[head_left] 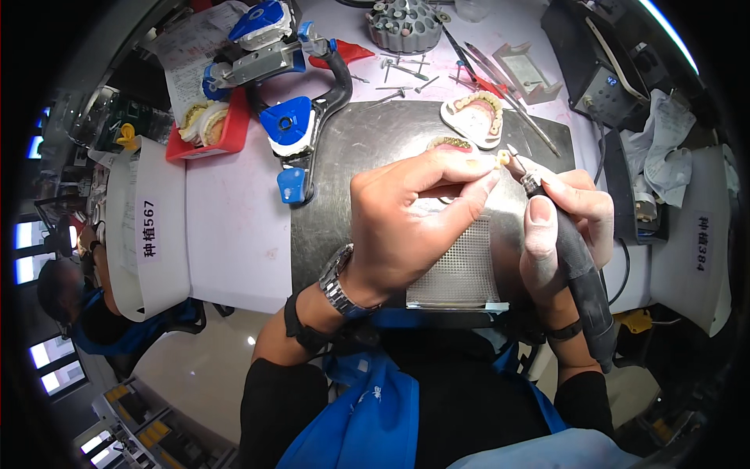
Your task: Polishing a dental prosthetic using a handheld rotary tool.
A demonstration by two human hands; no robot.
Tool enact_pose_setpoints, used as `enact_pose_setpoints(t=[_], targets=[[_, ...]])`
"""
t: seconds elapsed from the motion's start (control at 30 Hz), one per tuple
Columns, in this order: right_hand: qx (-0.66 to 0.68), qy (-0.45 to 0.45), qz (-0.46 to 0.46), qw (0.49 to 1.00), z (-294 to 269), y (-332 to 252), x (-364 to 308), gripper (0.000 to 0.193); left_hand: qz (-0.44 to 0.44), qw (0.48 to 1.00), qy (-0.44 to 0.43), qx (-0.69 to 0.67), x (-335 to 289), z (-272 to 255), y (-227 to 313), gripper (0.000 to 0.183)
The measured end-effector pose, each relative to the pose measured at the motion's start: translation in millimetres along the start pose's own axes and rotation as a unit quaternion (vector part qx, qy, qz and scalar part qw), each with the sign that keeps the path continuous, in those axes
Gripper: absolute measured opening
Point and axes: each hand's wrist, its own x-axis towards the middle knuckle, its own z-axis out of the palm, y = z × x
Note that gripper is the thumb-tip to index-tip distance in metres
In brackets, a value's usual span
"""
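Note:
Between the thumb and fingertips of my left hand (414, 195) is a small tooth-coloured dental crown (501, 159). My right hand (586, 202) is closed round a black rotary handpiece (582, 281). A slim pointed bur (513, 150) at the handpiece's tip is right beside the crown; whether they touch I cannot tell. Just beyond the hands a white dental model (472, 131) carries an arch of teeth on a pink gum. Partly hidden by my left hand is a pink and gold-coloured dental piece (451, 145).
Below my hands a mesh grille (461, 262) is set in a metal plate (336, 227). At left stand an articulator (334, 98) and a red tray (234, 129). Farther back are a bur holder (405, 35) and loose burs. A black control box (598, 70) is at right; another person works at far left.

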Motion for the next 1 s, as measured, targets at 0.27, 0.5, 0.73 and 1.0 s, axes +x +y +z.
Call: enact_pose_setpoints(t=[0.27, 0.5, 0.73, 1.0], targets=[[0.002, 0.113, 0.059, 0.992, -2, 22, 8, 0.016, -0.120, 0.980, 0.009, -0.160, 24, -7, -19, 0.025], [0.025, 0.102, 0.108, 0.989, -9, 32, 9, 0.015, -0.099, 0.991, 0.060, -0.062, 30, -6, -42, 0.017], [0.109, 0.146, 0.149, 0.972, -4, 42, 7, 0.020, -0.125, 0.992, 0.035, -0.014, 31, 6, -51, 0.020], [0.152, 0.183, 0.145, 0.960, -9, 43, 12, 0.018, -0.180, 0.982, -0.042, 0.031, 30, 9, -52, 0.020]])
